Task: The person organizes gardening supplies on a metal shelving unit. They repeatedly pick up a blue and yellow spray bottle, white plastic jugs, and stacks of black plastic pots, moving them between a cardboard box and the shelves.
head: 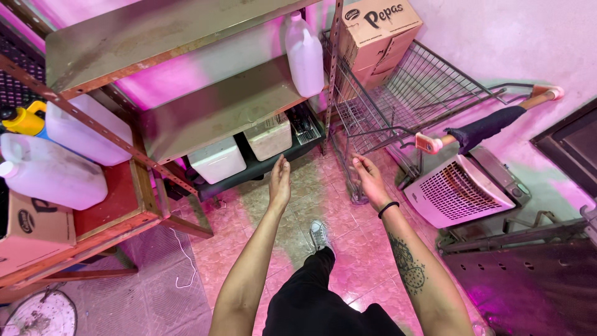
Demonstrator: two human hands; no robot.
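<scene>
Head view: left hand [280,185] and right hand [370,180] both extended forward, fingers straight, grasping nothing. Nearest items: two white boxes [217,160] on the lowest shelf of the metal rack [217,109], just beyond the left fingertips, and a wire shopping cart [398,106] close to the right hand. Cart carries a cardboard box [379,28] (likely parked by the rack for loading). White jug [305,56] upright on the middle shelf

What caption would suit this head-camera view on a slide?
Both empty hands, left and right, reach toward a metal shelf beside a wire cart.
</scene>
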